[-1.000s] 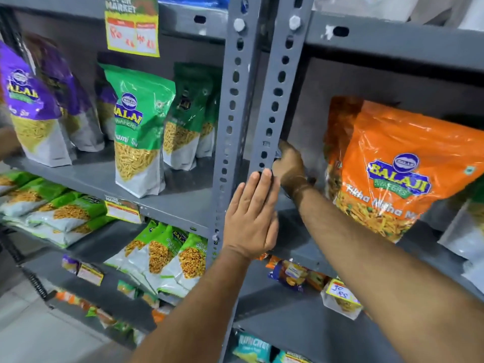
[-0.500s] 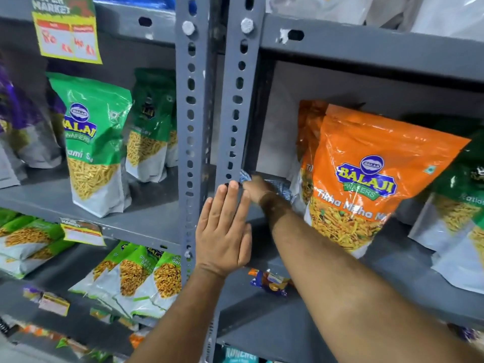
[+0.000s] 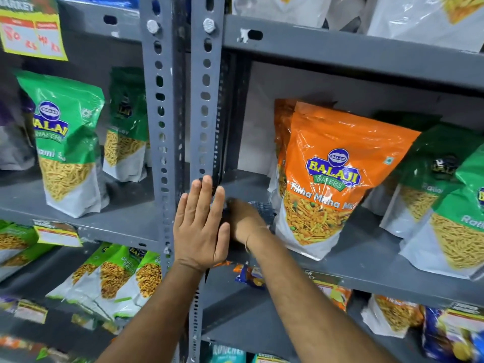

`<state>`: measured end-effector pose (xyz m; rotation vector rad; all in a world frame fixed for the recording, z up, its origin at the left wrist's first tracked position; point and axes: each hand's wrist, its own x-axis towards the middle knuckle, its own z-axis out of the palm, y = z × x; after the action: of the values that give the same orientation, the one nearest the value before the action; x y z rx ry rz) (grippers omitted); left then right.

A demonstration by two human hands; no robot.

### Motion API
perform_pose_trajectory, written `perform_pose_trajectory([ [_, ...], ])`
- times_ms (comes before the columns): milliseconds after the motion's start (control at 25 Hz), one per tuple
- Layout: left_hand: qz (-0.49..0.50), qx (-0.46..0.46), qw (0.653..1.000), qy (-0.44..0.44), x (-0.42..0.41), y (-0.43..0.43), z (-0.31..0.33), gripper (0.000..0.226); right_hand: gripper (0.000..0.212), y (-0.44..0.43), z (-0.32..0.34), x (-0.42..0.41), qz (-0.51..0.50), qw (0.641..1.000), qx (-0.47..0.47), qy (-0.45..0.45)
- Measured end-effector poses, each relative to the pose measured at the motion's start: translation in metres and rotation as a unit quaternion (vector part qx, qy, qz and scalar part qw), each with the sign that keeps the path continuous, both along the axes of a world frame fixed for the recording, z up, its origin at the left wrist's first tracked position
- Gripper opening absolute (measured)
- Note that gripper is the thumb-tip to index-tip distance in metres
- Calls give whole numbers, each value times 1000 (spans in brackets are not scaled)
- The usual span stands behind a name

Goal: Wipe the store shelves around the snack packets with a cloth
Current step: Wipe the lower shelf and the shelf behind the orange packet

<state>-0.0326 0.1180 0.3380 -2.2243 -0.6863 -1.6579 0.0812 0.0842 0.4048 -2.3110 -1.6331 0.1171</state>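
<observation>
My right hand [image 3: 245,221] reaches into the grey metal shelf [image 3: 366,260] and presses a blue-patterned cloth [image 3: 263,209] onto the shelf floor, just left of an orange snack packet [image 3: 330,179]. The cloth is mostly hidden under the hand. My left hand [image 3: 200,226] lies flat, fingers together, against the perforated grey upright [image 3: 203,127] at the shelf's front corner and holds nothing. More orange packets stand behind the front one.
Green snack packets [image 3: 445,205] stand right of the orange one, and others [image 3: 68,142] on the left bay's shelf. A second upright [image 3: 161,127] stands beside the first. Lower shelves hold lying packets [image 3: 112,276] and price tags [image 3: 56,233]. A yellow price sign [image 3: 31,35] hangs top left.
My right hand has come down from the upright's inner face to the shelf floor with the cloth. The view has shifted right. My left hand stays on the upright.
</observation>
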Motion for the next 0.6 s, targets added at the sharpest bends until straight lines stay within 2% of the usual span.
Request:
perform_pose_trajectory([
  [80,-2,0,1000,1,0,0,0,69,21,25,21,13,-55,994,66,62],
  [160,3,-1,1000,5,0,0,-1,69,28,55,33,31,-100,984,117,94],
  [240,1,-2,1000,8,-1,0,-2,70,29,76,25,46,-81,993,50,75],
  [320,0,3,1000,8,-1,2,-1,70,33,84,6,55,-34,998,-51,4],
  [360,-2,6,1000,9,1,2,-1,70,36,86,-7,62,-23,998,-59,-27],
  [440,-1,12,1000,8,1,2,0,70,34,82,-20,60,-4,999,-48,-25],
  [600,3,9,1000,7,0,2,-3,68,36,19,-17,12,55,995,-44,-78],
])
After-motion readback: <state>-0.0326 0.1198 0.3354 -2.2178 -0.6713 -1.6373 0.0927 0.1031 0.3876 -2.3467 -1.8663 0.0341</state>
